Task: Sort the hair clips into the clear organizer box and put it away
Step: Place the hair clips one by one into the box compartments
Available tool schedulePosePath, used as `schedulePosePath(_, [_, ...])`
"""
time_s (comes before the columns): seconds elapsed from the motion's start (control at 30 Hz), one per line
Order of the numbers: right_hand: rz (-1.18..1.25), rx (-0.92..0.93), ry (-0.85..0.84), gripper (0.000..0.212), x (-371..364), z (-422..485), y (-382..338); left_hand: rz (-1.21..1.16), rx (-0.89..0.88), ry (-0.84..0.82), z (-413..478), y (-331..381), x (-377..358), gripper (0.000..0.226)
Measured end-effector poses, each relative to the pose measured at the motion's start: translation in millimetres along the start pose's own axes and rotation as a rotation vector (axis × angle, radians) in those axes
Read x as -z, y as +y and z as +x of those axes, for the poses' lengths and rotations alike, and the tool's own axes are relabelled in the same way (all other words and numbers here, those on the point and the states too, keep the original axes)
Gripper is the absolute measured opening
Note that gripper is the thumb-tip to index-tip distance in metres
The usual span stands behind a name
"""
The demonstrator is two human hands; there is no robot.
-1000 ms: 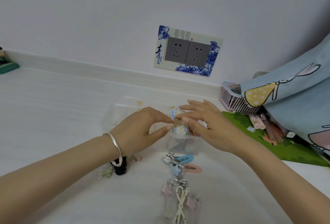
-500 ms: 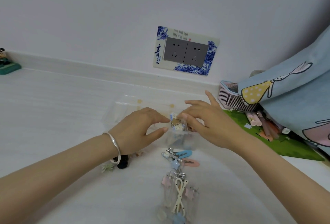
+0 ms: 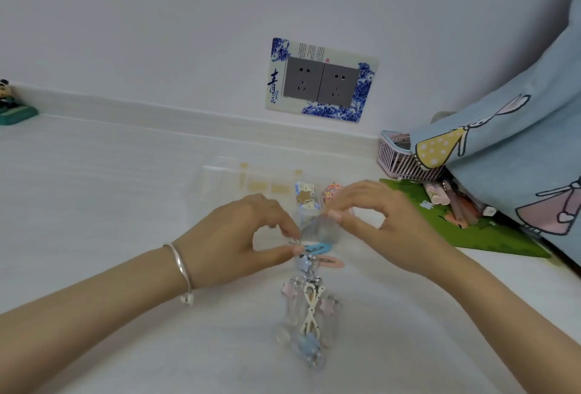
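Note:
The clear organizer box [image 3: 220, 180] lies on the white surface ahead of my hands. A card of star and cat hair clips [image 3: 305, 198] and a pink flowered clip [image 3: 331, 190] stand in its right part. My left hand [image 3: 239, 236] pinches thumb and forefinger on a small silver clip [image 3: 294, 241] beside a blue snap clip [image 3: 317, 248]. My right hand [image 3: 380, 221] pinches the top edge of a small clear plastic piece [image 3: 320, 230] just in front of the standing clips. A pink snap clip [image 3: 330, 262] and a pile of loose hair clips [image 3: 309, 308] lie nearer to me.
A pink basket [image 3: 396, 161] stands at the back right by a green mat [image 3: 465, 230] with several small tubes on it. Blue printed fabric [image 3: 518, 158] hangs over the right side. A wall socket plate [image 3: 320, 79] is behind, and a small figurine [image 3: 12, 104] at the far left.
The star and cat clips left my fingers and now stand in the box. Both hands drew back toward me; the left hand dropped to the clips by the blue snap clip.

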State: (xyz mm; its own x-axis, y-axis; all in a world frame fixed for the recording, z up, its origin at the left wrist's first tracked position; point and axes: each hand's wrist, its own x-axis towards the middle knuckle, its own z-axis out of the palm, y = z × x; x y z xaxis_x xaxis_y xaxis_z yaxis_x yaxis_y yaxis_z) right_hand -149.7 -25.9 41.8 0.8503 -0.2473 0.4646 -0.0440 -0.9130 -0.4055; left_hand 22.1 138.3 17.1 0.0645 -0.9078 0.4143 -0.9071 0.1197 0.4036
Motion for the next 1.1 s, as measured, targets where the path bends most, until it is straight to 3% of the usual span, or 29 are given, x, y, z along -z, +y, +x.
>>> schedulePosePath(0.07, [0.089,-0.057,-0.104,0.013,-1.4,-19.4,-6.3,-0.012,0.043,-0.064,-8.4,3.8,-3.8,0.039])
schedulePosePath(0.17, [0.107,-0.146,-0.300,0.020,-7.5,-42.8,-7.7,-0.022,0.084,-0.122,-15.6,5.5,-13.5,0.044])
schedulePosePath(0.23, [0.118,-0.187,-0.331,0.021,-13.4,-51.6,-6.3,-0.026,0.093,-0.114,-18.0,6.3,-18.3,0.044])
schedulePosePath(0.37, [0.164,-0.248,-0.280,0.012,-22.1,-59.6,-4.9,-0.072,0.109,-0.087,-20.5,11.2,-20.3,0.043])
schedulePosePath(0.53, [0.297,-0.347,-0.245,0.012,-20.4,-58.9,-2.4,-0.130,0.133,-0.070,-20.7,17.2,-20.2,0.022])
schedulePosePath(0.7, [0.354,-0.407,-0.233,0.013,-21.6,-57.1,2.5,-0.149,0.121,-0.090,-15.5,24.2,-24.1,0.024])
schedulePosePath(0.8, [0.334,-0.395,-0.243,0.013,-21.2,-57.0,3.3,-0.098,0.089,-0.113,-9.9,29.5,-27.3,0.027])
schedulePosePath(0.93, [0.481,-0.444,-0.171,0.017,-22.2,-59.0,7.5,-0.010,0.055,-0.135,-2.1,39.2,-31.7,0.031])
schedulePosePath(1.1, [0.627,-0.523,-0.075,0.012,-12.3,-47.5,1.6,0.229,-0.119,0.010,10.4,39.4,-32.6,0.028])
